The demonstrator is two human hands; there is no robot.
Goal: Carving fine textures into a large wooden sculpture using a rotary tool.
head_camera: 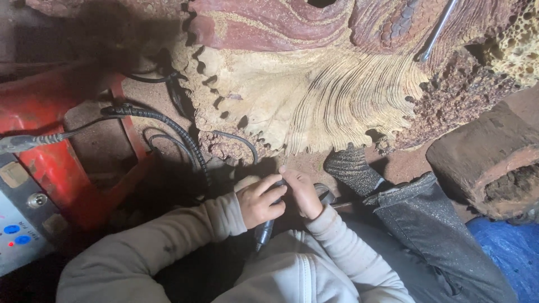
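My left hand [260, 200] and my right hand [301, 192] meet close to my chest, both closed around a slim rotary carving handpiece [265, 229] whose dark end points down toward my jacket. A black ribbed flexible shaft [168, 126] runs from the left across the floor toward my hands. Just beyond my hands rises a large carved wood sculpture [314, 90], pale with fine grooved lines, red-brown higher up.
A red machine frame [50, 163] and a grey control box with blue buttons [17, 230] stand at the left. A metal rod [438, 28] leans on the carving at top right. A hollow log [494, 163] and blue sheet [511, 252] lie at right. My dusty trouser leg [432, 224] and sock [351, 168] stretch toward the carving.
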